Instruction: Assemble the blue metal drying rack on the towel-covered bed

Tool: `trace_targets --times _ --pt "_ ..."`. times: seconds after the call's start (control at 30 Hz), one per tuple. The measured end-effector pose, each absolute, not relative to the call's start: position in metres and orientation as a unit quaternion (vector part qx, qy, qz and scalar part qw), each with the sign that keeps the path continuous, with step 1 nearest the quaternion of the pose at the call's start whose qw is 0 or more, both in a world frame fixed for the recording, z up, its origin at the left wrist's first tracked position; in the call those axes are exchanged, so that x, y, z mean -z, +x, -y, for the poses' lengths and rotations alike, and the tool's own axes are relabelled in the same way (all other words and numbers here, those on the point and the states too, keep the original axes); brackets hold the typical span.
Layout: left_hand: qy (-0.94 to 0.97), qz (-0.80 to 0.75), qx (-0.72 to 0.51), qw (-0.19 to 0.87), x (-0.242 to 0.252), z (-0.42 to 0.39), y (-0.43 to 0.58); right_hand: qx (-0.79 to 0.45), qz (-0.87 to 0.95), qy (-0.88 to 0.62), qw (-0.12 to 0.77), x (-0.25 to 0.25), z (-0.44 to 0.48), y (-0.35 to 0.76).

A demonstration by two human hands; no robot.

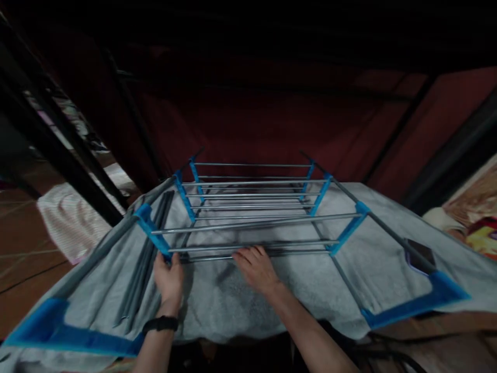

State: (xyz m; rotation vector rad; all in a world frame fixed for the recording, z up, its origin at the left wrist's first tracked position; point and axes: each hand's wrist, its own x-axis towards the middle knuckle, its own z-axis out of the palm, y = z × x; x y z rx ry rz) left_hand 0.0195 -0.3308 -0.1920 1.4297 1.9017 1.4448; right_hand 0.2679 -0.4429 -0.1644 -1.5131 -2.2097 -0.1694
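A partly assembled rack (pixel 254 225) of thin metal rods, grey tubes and blue plastic brackets lies on a grey cloth. At its left side, my left hand (pixel 169 274), with a dark band on the wrist, is closed around the lower end of a blue bracket (pixel 155 233), where rods meet it. My right hand (pixel 256 267) has its fingers curled over a metal rod (pixel 298 244) of the nearest row, left of that rod's middle; its fingertips are partly hidden. The rod's right end meets another blue bracket (pixel 351 233).
Loose grey tubes (pixel 143 267) lie to the left on the cloth (pixel 233 305). Blue end brackets stand at the near left (pixel 46 326) and near right (pixel 419 303). A phone (pixel 420 255) rests at right. Dark red fabric (pixel 248 124) hangs behind, with dark posts (pixel 58 140) at left.
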Motion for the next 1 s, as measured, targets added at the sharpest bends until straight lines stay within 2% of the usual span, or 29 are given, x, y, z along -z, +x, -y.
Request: trace_targets --times 0.17,0.43,0.87,1.0 --pt "0.51 -0.695 -0.486 0.145 0.185 0.332 0.02 0.079 0.767 -0.59 0.24 0.161 0.432 0.281" --pt "0.505 -0.701 -0.483 0.143 0.185 0.332 0.018 0.069 0.763 -0.605 0.219 0.166 0.42 0.287" --pt "0.521 -0.678 -0.493 0.161 0.189 0.334 0.019 0.082 0.759 -0.597 0.249 0.165 0.42 0.286" --pt "0.497 -0.699 -0.5 0.123 0.187 0.35 0.035 0.115 0.766 -0.588 0.234 0.169 0.426 0.286"
